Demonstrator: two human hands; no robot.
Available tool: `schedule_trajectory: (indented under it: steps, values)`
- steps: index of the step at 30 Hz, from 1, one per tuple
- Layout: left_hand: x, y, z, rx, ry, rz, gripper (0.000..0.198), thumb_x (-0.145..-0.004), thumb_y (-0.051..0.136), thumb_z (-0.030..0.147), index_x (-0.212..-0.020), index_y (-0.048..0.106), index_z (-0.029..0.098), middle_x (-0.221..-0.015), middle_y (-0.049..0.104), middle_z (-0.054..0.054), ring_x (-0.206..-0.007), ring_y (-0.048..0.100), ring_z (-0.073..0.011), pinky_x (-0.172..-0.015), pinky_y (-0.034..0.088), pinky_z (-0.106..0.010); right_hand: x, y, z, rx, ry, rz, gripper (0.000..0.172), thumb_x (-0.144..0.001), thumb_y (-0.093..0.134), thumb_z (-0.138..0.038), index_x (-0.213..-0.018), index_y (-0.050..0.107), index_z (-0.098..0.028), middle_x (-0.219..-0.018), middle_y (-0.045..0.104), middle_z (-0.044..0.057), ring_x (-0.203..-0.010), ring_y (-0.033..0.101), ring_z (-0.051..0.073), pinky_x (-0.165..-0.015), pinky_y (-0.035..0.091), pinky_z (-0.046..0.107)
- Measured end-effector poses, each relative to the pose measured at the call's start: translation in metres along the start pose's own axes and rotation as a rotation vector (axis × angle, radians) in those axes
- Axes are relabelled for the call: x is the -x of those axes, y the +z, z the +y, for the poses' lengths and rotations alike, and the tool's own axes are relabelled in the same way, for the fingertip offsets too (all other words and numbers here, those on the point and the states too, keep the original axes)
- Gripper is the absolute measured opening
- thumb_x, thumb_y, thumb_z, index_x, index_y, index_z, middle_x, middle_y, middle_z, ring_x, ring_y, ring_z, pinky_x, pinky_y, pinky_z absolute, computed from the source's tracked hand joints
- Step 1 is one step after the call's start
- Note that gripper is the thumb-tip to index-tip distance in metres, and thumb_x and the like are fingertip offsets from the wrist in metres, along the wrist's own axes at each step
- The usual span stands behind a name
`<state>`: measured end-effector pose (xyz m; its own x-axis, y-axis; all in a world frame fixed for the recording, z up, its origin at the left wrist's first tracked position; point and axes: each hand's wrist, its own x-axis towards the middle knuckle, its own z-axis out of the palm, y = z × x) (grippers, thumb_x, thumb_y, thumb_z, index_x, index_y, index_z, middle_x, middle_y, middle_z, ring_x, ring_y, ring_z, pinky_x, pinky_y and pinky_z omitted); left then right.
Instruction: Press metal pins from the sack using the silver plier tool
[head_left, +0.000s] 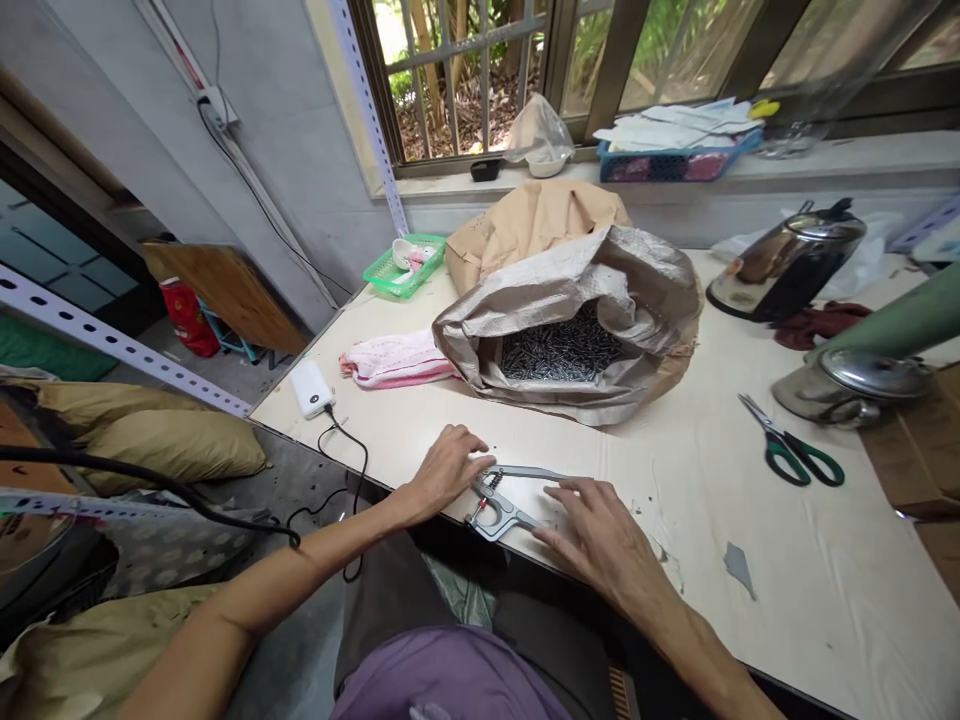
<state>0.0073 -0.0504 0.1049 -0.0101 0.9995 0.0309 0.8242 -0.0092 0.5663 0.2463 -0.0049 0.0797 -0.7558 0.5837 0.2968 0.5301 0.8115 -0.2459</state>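
Note:
Grey metal hand pliers (pixel 504 520) lie at the table's front edge. They have a rounded C-shaped jaw, a coil spring and a small red part, and their two handles are spread to the right. My left hand (pixel 448 468) is by the jaw and spring end, palm down, fingers loosely stretched and fingertips beside the tool. At the handle ends is my right hand (pixel 615 525), thumb near the lower handle and fingers at the upper one, with a gap between. Behind the pliers, an open woven sack (pixel 517 290) holds many small dark metal pieces (pixel 559 345).
Green-handled scissors (pixel 796 450) and a grey scrap (pixel 740 568) lie to the right. Further back stand a metal mug (pixel 825 390) and a kettle (pixel 787 260). A white power bank (pixel 311 388) with a black cable, a pink-white cloth (pixel 397 360) and a green basket (pixel 397 280) are on the left.

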Motion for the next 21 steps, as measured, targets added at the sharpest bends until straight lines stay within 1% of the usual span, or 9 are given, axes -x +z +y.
schedule_trajectory:
  steps: [2, 4, 6, 8, 10, 12, 16, 19, 21]
  values:
    - [0.008, -0.006, 0.000, -0.042, -0.132, -0.054, 0.024, -0.085, 0.056, 0.036, -0.078, 0.066, 0.016, -0.082, 0.061, -0.007, -0.087, 0.054, -0.0205, -0.076, 0.044, -0.030, 0.003, 0.007, -0.008, 0.003, -0.040, -0.028, 0.025, -0.090, 0.042, -0.039, -0.101, 0.056, -0.021, -0.092, 0.059, 0.008, -0.083, 0.054, 0.019, -0.071, 0.042, 0.033]
    - [0.014, -0.006, 0.002, -0.062, -0.250, -0.169, 0.026, -0.077, 0.063, 0.039, -0.066, 0.066, 0.016, -0.077, 0.062, -0.006, -0.086, 0.055, -0.0209, -0.069, 0.042, -0.027, 0.004, 0.017, -0.013, 0.004, -0.068, -0.035, 0.021, -0.092, 0.038, -0.031, -0.089, 0.055, -0.021, -0.080, 0.057, 0.004, -0.072, 0.051, 0.016, -0.066, 0.038, 0.030]
    - [0.016, -0.002, 0.003, -0.035, -0.352, -0.296, 0.027, -0.071, 0.067, 0.042, -0.061, 0.066, 0.016, -0.070, 0.063, -0.005, -0.080, 0.057, -0.0198, -0.063, 0.040, -0.025, 0.005, 0.025, -0.016, -0.009, -0.067, -0.014, 0.023, -0.094, 0.033, -0.026, -0.080, 0.052, -0.021, -0.074, 0.054, 0.003, -0.067, 0.049, 0.015, -0.064, 0.036, 0.029]
    - [0.014, 0.003, 0.001, 0.052, -0.424, -0.401, 0.026, -0.068, 0.066, 0.040, -0.061, 0.067, 0.016, -0.060, 0.061, -0.002, -0.067, 0.056, -0.0163, -0.056, 0.037, -0.023, 0.004, 0.030, -0.017, -0.013, -0.054, 0.024, 0.024, -0.094, 0.032, -0.024, -0.078, 0.049, -0.021, -0.073, 0.052, 0.002, -0.065, 0.047, 0.014, -0.064, 0.034, 0.028]
    - [0.011, 0.008, -0.002, 0.157, -0.488, -0.455, 0.022, -0.067, 0.064, 0.035, -0.063, 0.068, 0.014, -0.054, 0.057, 0.001, -0.056, 0.052, -0.0123, -0.051, 0.034, -0.021, 0.002, 0.031, -0.018, 0.009, -0.047, 0.059, 0.023, -0.094, 0.032, -0.023, -0.077, 0.048, -0.021, -0.072, 0.052, 0.002, -0.064, 0.046, 0.014, -0.063, 0.033, 0.028]
    - [0.007, 0.012, -0.006, 0.217, -0.544, -0.450, 0.018, -0.065, 0.062, 0.030, -0.064, 0.068, 0.013, -0.051, 0.055, 0.002, -0.052, 0.049, -0.0102, -0.048, 0.031, -0.020, 0.000, 0.030, -0.019, 0.044, -0.047, 0.090, 0.023, -0.094, 0.032, -0.023, -0.076, 0.047, -0.021, -0.071, 0.051, 0.002, -0.063, 0.045, 0.014, -0.063, 0.032, 0.028]
    - [0.002, 0.013, -0.010, 0.237, -0.578, -0.329, 0.017, -0.062, 0.061, 0.025, -0.070, 0.070, 0.012, -0.055, 0.058, 0.002, -0.054, 0.051, -0.0107, -0.049, 0.034, -0.019, -0.007, 0.033, -0.016, 0.075, -0.052, 0.152, 0.022, -0.093, 0.032, -0.023, -0.077, 0.047, -0.022, -0.069, 0.052, 0.001, -0.063, 0.047, 0.015, -0.063, 0.032, 0.029]
    - [-0.001, 0.008, -0.013, 0.120, -0.417, -0.245, 0.016, -0.061, 0.062, 0.022, -0.072, 0.071, 0.015, -0.064, 0.062, 0.000, -0.064, 0.054, -0.0135, -0.055, 0.038, -0.020, -0.015, 0.041, -0.006, 0.057, -0.109, 0.207, 0.017, -0.092, 0.035, -0.025, -0.082, 0.050, -0.023, -0.069, 0.054, 0.001, -0.064, 0.050, 0.017, -0.063, 0.034, 0.030]
    - [-0.003, 0.006, -0.017, 0.042, -0.317, -0.261, 0.010, -0.060, 0.063, 0.020, -0.067, 0.069, 0.016, -0.062, 0.060, 0.000, -0.064, 0.053, -0.0135, -0.056, 0.039, -0.020, -0.019, 0.047, 0.004, 0.030, -0.178, 0.203, 0.016, -0.089, 0.036, -0.023, -0.085, 0.052, -0.025, -0.070, 0.057, 0.002, -0.066, 0.053, 0.018, -0.064, 0.036, 0.031]
